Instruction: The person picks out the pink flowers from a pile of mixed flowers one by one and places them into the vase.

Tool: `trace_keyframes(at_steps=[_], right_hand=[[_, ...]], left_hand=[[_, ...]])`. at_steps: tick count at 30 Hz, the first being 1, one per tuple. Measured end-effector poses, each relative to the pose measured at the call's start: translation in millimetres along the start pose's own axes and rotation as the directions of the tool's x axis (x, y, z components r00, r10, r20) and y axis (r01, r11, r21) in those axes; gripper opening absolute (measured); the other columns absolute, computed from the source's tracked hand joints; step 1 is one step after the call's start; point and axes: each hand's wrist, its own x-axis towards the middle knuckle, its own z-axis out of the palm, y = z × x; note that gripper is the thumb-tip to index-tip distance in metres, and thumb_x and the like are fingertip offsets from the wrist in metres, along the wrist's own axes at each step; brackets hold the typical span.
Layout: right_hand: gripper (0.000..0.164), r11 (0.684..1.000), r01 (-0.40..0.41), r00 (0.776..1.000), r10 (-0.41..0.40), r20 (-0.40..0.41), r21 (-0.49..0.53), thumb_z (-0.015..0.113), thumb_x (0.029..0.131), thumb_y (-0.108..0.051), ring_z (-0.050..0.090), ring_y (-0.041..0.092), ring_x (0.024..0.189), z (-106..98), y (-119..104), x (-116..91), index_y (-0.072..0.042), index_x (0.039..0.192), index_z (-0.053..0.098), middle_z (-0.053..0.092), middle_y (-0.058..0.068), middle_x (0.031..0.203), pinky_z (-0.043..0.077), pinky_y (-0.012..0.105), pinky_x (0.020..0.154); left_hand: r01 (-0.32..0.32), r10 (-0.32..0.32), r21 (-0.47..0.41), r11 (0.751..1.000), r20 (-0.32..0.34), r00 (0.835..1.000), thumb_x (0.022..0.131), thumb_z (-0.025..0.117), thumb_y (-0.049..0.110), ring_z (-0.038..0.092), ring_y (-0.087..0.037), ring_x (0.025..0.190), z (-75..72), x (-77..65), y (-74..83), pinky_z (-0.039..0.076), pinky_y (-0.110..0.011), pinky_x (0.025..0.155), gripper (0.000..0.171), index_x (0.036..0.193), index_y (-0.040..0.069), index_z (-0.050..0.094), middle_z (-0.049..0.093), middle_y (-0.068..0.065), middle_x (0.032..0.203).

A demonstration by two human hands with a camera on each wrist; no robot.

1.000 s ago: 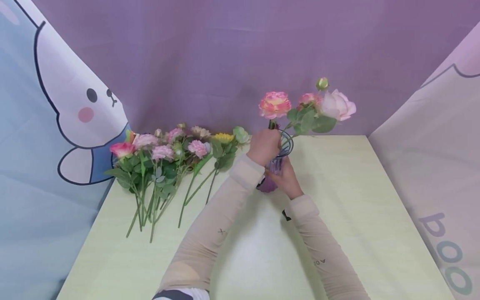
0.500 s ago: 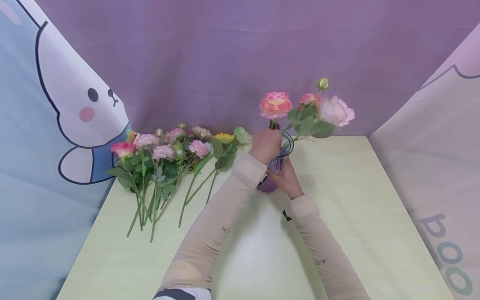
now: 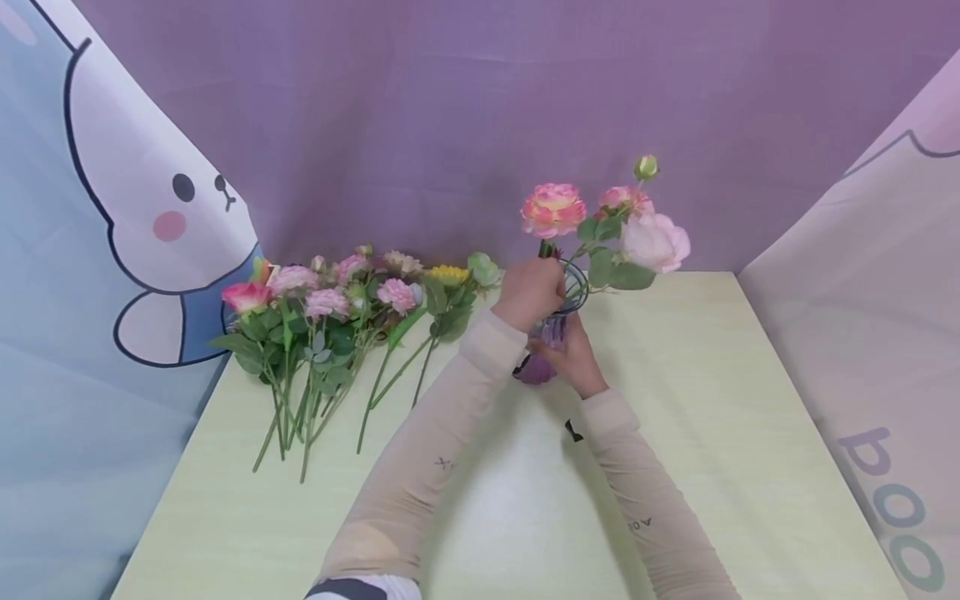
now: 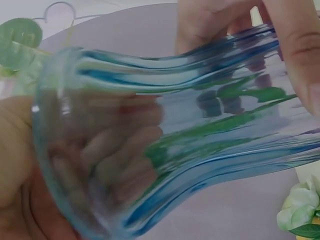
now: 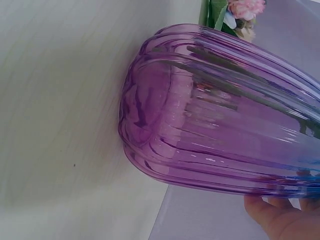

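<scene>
Glass vase point(image 3: 535, 371), purple below, bluish above, clasped by the right hand point(image 3: 573, 358); at its rim the left hand point(image 3: 529, 292) grips a pink flower point(image 3: 553, 210) by the stem. Beneath, a pale counter point(image 3: 750, 400); behind, a (faintly creased) purple backdrop point(image 3: 450, 100).

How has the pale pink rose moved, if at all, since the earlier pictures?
Yes: in the head view the rose moved left and down toward the far edge of the table.

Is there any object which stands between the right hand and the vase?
Nothing visible does: the right hand grips the vase below its rim, touching the glass directly. The pale pink rose leans out above, clear of that hand.
</scene>
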Motion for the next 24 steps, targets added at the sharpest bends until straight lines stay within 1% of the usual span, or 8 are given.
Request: trace_keyframes(at_steps=[3,6,10,12,14,17,21,24], right_hand=[[0.089,1.0,0.007,1.0,-0.007,-0.002,-0.01,0.068,0.085,-0.01,0.028,0.037,0.136,0,-1,0,0.004,0.147,0.006,0.026,0.026,0.148,0.024,0.046,0.112],[0.089,1.0,0.017,1.0,-0.017,-0.011,-0.02,0.068,0.085,-0.009,0.025,0.036,0.139,1,-1,1,0.005,0.147,0.006,0.023,0.025,0.15,0.022,0.046,0.113],[0.087,0.999,0.028,0.999,-0.029,-0.02,-0.025,0.069,0.084,-0.007,0.023,0.036,0.139,1,0,2,0.006,0.147,0.009,0.024,0.026,0.15,0.02,0.046,0.114],[0.088,0.999,0.03,0.999,-0.03,-0.024,-0.02,0.07,0.084,-0.007,0.026,0.037,0.138,1,-1,2,0.005,0.147,0.01,0.026,0.027,0.148,0.02,0.047,0.113],[0.088,0.999,0.031,0.999,-0.031,-0.029,-0.014,0.07,0.083,-0.007,0.027,0.038,0.137,1,-1,2,0.004,0.147,0.01,0.028,0.027,0.148,0.021,0.047,0.113],[0.09,1.0,0.024,0.999,-0.024,-0.03,-0.005,0.071,0.083,-0.008,0.026,0.038,0.138,1,-2,2,0.003,0.147,0.009,0.026,0.026,0.149,0.021,0.047,0.113],[0.091,1.0,0.005,1.0,-0.006,-0.024,-0.007,0.07,0.084,-0.009,0.022,0.038,0.139,2,-3,1,0.001,0.148,0.007,0.021,0.025,0.151,0.019,0.046,0.114],[0.091,1.0,0.0,1.0,-0.001,-0.029,-0.013,0.071,0.083,-0.011,0.022,0.038,0.139,2,-2,1,0.001,0.148,0.008,0.022,0.025,0.151,0.019,0.045,0.114]], left_hand=[[-0.045,0.043,-0.048,0.998,-0.038,0.998,0.088,0.064,0.013,0.063,-0.013,0.075,-4.3,-6.7,0.3,0.052,-0.026,0.066,0.012,0.085,0.013,0.076,0.071,0.002,0.084],[-0.091,0.081,-0.111,0.99,-0.091,0.993,0.089,0.064,0.013,0.066,-0.015,0.089,-9.7,-16.9,-0.6,0.053,-0.027,0.078,0.015,0.099,0.01,0.074,0.071,-0.002,0.098],[-0.147,0.117,-0.163,0.976,-0.182,0.976,0.089,0.064,0.011,0.065,-0.016,0.091,-16.6,-33.3,-6.9,0.052,-0.027,0.081,0.017,0.103,0.008,0.072,0.071,-0.003,0.101],[-0.164,0.117,-0.193,0.967,-0.234,0.965,0.088,0.065,0.012,0.066,-0.016,0.088,-20.3,-41.7,-11.9,0.052,-0.028,0.08,0.017,0.104,0.007,0.071,0.071,-0.004,0.1],[-0.173,0.105,-0.226,0.959,-0.284,0.953,0.088,0.066,0.013,0.066,-0.016,0.086,-24.0,-49.9,-18.8,0.052,-0.028,0.078,0.018,0.104,0.006,0.071,0.071,-0.005,0.098],[-0.167,0.064,-0.273,0.948,-0.348,0.935,0.086,0.068,0.015,0.067,-0.016,0.082,-29.1,-61.9,-33.5,0.053,-0.028,0.077,0.019,0.103,0.006,0.07,0.072,-0.005,0.097],[-0.144,-0.016,-0.348,0.927,-0.418,0.908,0.085,0.07,0.013,0.068,-0.02,0.08,-35.1,-79.6,-61.3,0.054,-0.03,0.075,0.019,0.101,0.004,0.071,0.072,-0.009,0.096],[-0.114,-0.087,-0.382,0.917,-0.47,0.878,0.084,0.07,0.011,0.068,-0.022,0.08,-35.3,-93.6,-85.5,0.055,-0.032,0.074,0.018,0.1,0.003,0.071,0.072,-0.011,0.095]])
